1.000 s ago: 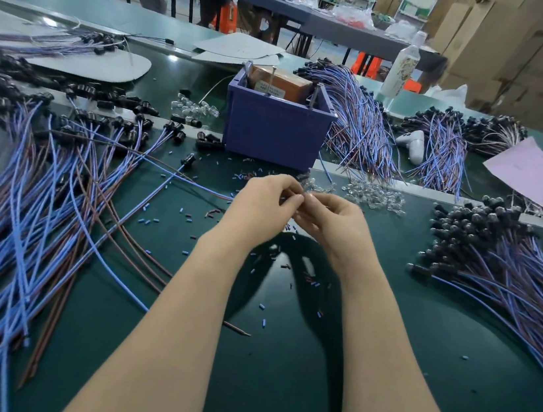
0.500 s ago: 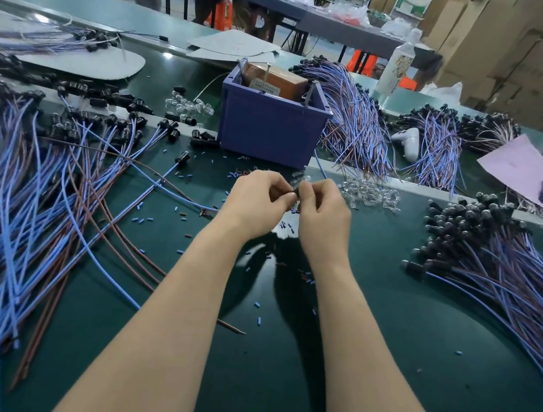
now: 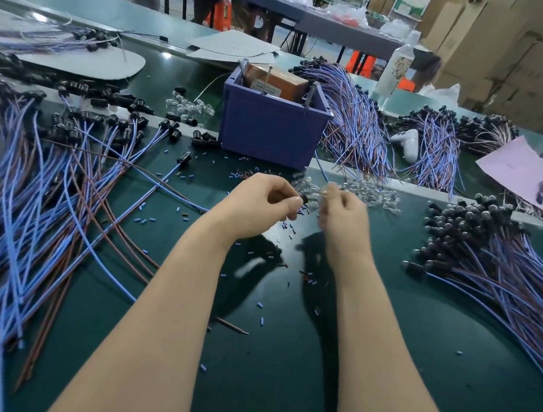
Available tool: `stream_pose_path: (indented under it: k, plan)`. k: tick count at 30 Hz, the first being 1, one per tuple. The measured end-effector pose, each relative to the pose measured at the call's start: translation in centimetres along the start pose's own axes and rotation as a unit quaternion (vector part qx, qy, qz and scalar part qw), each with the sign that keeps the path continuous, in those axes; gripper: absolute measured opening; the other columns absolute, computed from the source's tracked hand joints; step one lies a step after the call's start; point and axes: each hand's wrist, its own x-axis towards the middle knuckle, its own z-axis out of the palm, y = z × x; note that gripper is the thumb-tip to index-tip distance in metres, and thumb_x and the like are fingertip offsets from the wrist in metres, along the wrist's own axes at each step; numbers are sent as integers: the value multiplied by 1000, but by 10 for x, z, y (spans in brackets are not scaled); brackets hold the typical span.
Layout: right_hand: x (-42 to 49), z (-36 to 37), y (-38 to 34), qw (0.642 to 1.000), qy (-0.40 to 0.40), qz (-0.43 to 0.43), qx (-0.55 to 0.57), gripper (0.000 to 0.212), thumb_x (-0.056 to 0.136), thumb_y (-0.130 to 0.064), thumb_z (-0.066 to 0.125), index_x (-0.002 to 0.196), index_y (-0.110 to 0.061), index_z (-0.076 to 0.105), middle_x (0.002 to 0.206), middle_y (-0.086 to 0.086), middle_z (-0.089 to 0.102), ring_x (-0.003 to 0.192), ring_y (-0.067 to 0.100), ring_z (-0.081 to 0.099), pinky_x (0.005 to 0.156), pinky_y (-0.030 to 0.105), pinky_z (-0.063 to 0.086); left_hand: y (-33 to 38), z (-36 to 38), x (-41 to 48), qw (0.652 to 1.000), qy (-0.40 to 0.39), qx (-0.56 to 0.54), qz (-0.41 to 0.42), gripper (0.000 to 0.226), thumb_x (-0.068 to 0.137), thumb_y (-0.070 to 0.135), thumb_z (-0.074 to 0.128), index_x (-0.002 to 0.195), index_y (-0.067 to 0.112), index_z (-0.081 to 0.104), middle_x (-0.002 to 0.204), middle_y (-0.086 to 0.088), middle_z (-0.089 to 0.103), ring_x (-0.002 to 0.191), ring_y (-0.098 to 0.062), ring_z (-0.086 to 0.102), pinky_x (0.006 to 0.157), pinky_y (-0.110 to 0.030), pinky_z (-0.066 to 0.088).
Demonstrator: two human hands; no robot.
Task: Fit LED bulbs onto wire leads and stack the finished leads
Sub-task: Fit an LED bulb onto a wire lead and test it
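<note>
At the centre of the frame, the black socket end of a wire lead (image 3: pixel 303 199) is pinched between the thumb and curled fingers of the left hand (image 3: pixel 260 204). Just right of it the right hand (image 3: pixel 344 222) is seen with fingers curled, but it is blurred, so whether anything is gripped cannot be told. Directly behind both hands a loose heap of clear LED bulbs (image 3: pixel 368 191) is spread on the dark green table (image 3: pixel 275 379). A stack of capped leads (image 3: pixel 503 271) is piled at the right edge, the wires fanned toward the lower right. A wider spread of blue and brown leads (image 3: pixel 39 203) is laid across the left half. A purple bin (image 3: pixel 273 130) is set behind the bulbs, above centre, and small blue offcuts (image 3: pixel 143 221) are scattered over the table
</note>
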Motion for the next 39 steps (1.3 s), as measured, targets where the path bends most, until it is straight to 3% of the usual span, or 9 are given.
stream_pose_path:
  k: [6, 10, 14, 19, 25, 28, 31, 35, 39]
  plan:
    - [6, 7, -2, 995, 45, -54, -65, 6, 94, -16, 52, 94, -12, 56, 82, 1, 63, 78, 17, 58, 73, 28, 46, -1, 5, 8, 986, 165, 10, -14, 8, 92, 21, 58, 95, 16, 64, 86, 3, 66, 81, -13, 59, 74, -21, 44]
    - [15, 16, -3, 980, 22, -106, -170, 24, 92, -8, 49, 111, -12, 63, 104, 2, 62, 94, 18, 56, 79, 21, 37, -5, 9, 7, 984, 176, 36, -18, 18, 92, 19, 57, 107, 13, 65, 86, 6, 59, 82, -11, 53, 69, -9, 32]
    - [32, -1, 10, 947, 120, -58, -291, 40, 92, -4, 41, 127, -14, 57, 133, 9, 50, 121, 28, 43, 98, 29, 29, -4, 10, 8, 982, 182, 30, -34, 22, 93, 20, 55, 111, 13, 65, 88, 4, 59, 83, -12, 53, 68, -9, 32]
    - [36, -4, 21, 914, 81, 7, -397, 40, 91, -6, 42, 125, -18, 59, 135, 9, 48, 123, 32, 38, 101, 38, 29, -4, 11, 9, 984, 170, 30, -53, 25, 98, 23, 44, 105, 12, 66, 94, -2, 67, 87, -17, 56, 71, -20, 35]
    - [34, -10, 20, 930, 85, -1, -357, 36, 87, 2, 45, 117, -8, 62, 124, 15, 56, 115, 32, 50, 97, 36, 41, -2, 9, 8, 987, 147, 40, -59, 25, 97, 20, 47, 115, 15, 64, 112, -2, 66, 100, -15, 56, 87, -20, 39]
    - [33, -15, 16, 931, 62, 2, -360, 34, 89, 0, 48, 117, -9, 65, 122, 15, 60, 112, 31, 55, 93, 32, 44, 0, 7, 8, 985, 150, 64, -47, 25, 95, 20, 50, 116, 22, 65, 114, 1, 66, 115, -23, 53, 104, -37, 39]
    - [31, -17, 13, 923, 28, 18, -384, 28, 90, -4, 50, 109, -12, 68, 121, 15, 60, 110, 31, 56, 89, 32, 45, 3, 8, 7, 981, 160, 110, -16, 25, 95, 18, 51, 116, 21, 65, 116, -3, 63, 111, -28, 53, 99, -40, 41]
    - [26, -22, 9, 928, 22, 2, -372, 19, 90, -6, 53, 105, -9, 64, 114, 13, 62, 108, 28, 55, 83, 29, 42, 4, 8, 6, 981, 172, 88, 23, 23, 94, 12, 53, 114, 14, 64, 110, -5, 63, 92, -20, 56, 87, -25, 45]
    - [9, -17, -1, 996, 40, -64, -42, 10, 92, -5, 54, 98, -10, 60, 92, 7, 65, 82, 16, 63, 82, 28, 53, 2, 8, 5, 984, 167, 48, 35, 19, 93, 8, 54, 108, 13, 64, 97, -1, 64, 84, -12, 56, 76, -13, 41]
